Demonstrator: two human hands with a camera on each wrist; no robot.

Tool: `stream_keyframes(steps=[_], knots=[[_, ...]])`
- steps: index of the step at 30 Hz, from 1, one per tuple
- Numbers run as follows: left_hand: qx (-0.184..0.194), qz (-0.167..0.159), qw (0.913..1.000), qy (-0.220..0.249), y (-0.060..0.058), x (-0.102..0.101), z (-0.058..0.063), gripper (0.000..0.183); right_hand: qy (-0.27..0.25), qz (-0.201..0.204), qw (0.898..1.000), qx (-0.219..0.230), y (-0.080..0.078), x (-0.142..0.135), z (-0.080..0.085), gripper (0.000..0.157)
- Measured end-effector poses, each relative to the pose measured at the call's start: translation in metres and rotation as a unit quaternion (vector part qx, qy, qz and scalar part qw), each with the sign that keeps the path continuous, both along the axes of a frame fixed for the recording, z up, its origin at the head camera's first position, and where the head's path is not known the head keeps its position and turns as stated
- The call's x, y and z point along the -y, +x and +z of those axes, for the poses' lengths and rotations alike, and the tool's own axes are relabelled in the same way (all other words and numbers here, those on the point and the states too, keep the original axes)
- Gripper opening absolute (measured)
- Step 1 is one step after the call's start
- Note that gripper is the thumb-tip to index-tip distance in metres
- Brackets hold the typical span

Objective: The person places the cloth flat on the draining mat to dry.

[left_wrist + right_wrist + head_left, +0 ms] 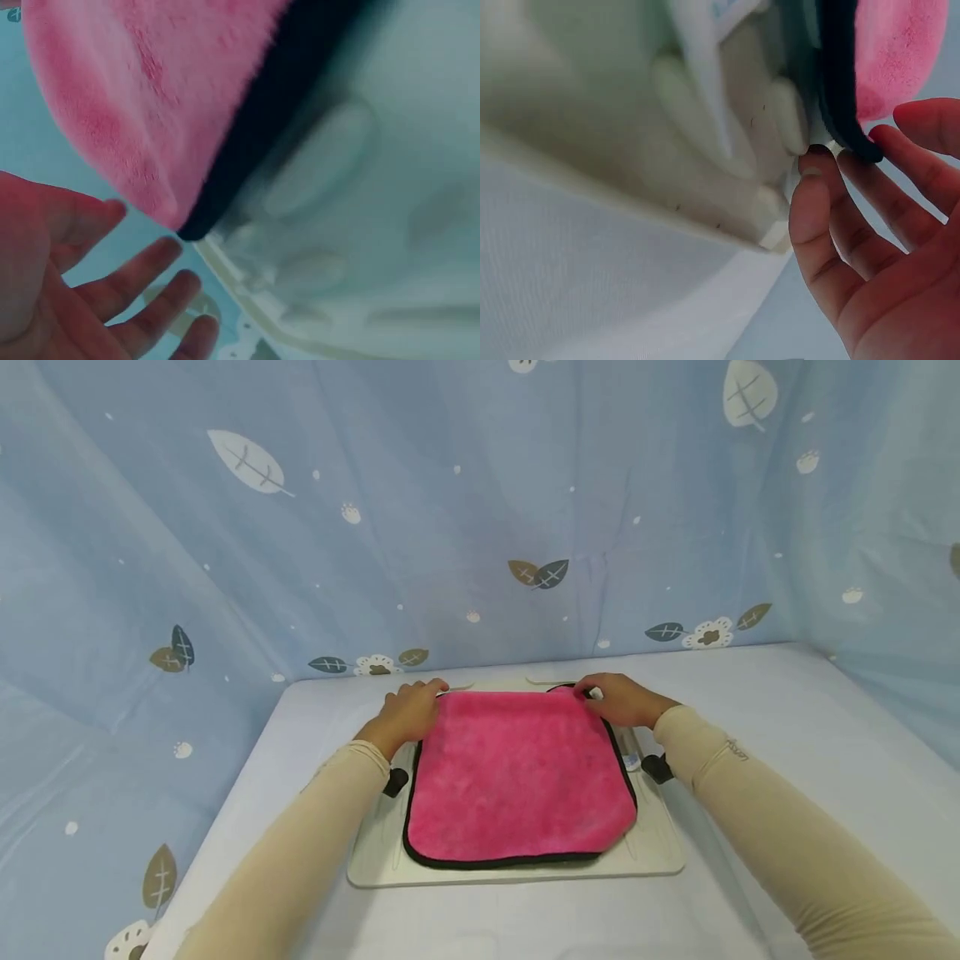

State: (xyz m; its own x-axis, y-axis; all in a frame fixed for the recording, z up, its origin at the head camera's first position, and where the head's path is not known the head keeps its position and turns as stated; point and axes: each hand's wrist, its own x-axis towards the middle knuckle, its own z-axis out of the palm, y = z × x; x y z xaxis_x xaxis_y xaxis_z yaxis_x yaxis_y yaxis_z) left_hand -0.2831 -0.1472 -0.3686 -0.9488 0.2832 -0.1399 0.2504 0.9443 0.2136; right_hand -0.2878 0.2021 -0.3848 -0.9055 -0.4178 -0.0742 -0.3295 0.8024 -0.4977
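A pink plush cloth (525, 777) with black edging lies over a pale beige plastic tray (660, 852), its near right corner turned under. At the cloth's far left corner is my left hand (415, 710); in the left wrist view its fingers (154, 259) are loosely spread beside the black-edged corner. My right hand (618, 699) is at the far right corner, where the black edging shows. Seen from the right wrist, its relaxed fingers (870, 202) reach that corner, fingertips right at the edging (840, 82) without curling round it.
The tray rests on a white-covered table (750, 718). Beside the cloth's right edge lies a white item with blue print (630, 762). Both wrists wear black straps or mounts, and a blue leaf-patterned curtain (450, 527) hangs behind the table.
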Motion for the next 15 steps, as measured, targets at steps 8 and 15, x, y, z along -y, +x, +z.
stream_keyframes(steps=[8,15], knots=[[0.017,-0.001,0.9996,0.021,-0.0041,-0.0067,-0.0055,0.035,-0.002,-0.003,1.0,0.005,0.0059,0.003,0.0038,0.035],[0.0,-0.02,0.9996,0.022,-0.0041,-0.0065,-0.0085,0.031,0.001,-0.004,1.0,0.005,0.0051,0.0025,-0.0007,0.034]])
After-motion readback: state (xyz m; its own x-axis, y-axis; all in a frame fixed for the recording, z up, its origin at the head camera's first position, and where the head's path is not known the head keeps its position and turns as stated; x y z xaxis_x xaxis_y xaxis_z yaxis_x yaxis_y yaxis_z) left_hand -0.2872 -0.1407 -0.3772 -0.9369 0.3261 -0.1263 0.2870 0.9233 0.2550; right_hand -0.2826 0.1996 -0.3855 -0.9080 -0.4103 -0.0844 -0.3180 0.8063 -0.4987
